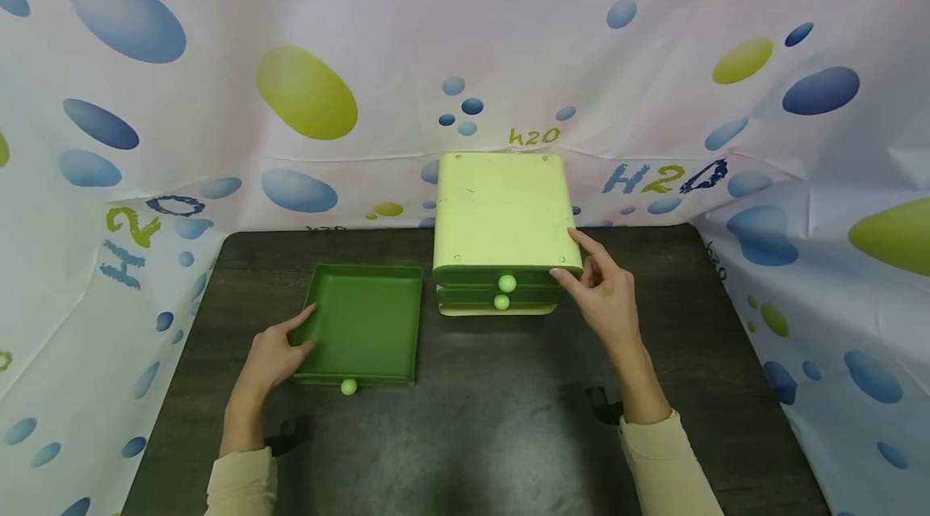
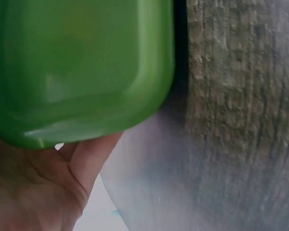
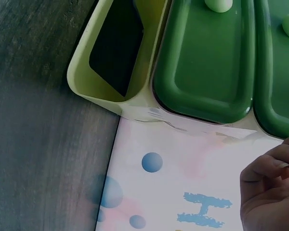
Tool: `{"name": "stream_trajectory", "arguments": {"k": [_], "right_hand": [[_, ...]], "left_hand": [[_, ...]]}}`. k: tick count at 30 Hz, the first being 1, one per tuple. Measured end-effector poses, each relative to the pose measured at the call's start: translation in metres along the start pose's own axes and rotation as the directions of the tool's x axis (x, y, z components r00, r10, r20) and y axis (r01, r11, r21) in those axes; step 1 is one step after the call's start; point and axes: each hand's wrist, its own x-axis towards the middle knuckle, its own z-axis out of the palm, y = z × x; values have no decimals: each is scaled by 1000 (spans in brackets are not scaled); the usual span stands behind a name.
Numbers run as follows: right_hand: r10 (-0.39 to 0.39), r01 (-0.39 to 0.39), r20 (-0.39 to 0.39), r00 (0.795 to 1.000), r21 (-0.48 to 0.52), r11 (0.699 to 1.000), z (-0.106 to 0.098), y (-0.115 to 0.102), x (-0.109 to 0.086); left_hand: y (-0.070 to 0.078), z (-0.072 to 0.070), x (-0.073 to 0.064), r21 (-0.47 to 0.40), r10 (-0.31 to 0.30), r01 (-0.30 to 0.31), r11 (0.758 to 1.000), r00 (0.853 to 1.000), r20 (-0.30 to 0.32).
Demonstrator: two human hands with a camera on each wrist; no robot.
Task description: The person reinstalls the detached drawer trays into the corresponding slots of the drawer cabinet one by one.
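Note:
A dark green drawer (image 1: 366, 326) with a pale round knob (image 1: 349, 387) lies on the table at the left. My left hand (image 1: 270, 354) holds its left side, thumb over the rim and index finger along the wall; the left wrist view shows the drawer front (image 2: 86, 62) hiding the fingertips. A pale yellow-green drawer cabinet (image 1: 504, 209) stands toward the back. At its front right corner is my right hand (image 1: 606, 302), thumb on the front top edge and index finger on the side. Two green drawers (image 3: 207, 62) sit pushed in, above an open bottom slot (image 3: 79, 79).
The dark wood-look table (image 1: 494, 435) meets a patterned white sheet (image 1: 218, 120) that rises behind and at both sides. Close behind the cabinet is the sheet. A gap of table separates drawer and cabinet. Dark straps (image 1: 605, 405) show by the wrists.

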Motion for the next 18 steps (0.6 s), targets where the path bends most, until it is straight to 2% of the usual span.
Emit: {"name": "stream_trajectory", "arguments": {"k": [5, 11, 18], "right_hand": [[-12, 12, -19, 1000, 22, 1000, -2, -17, -1], [-3, 3, -4, 1000, 19, 1000, -6, -37, 0], [-6, 6, -5, 1000, 27, 1000, -5, -37, 0]], "left_hand": [[-1, 1, -2, -9, 9, -9, 1000, 1000, -16], [-4, 4, -5, -9, 10, -11, 1000, 999, -31], [-7, 7, -8, -122, -6, 2, 993, 1000, -29]]}}
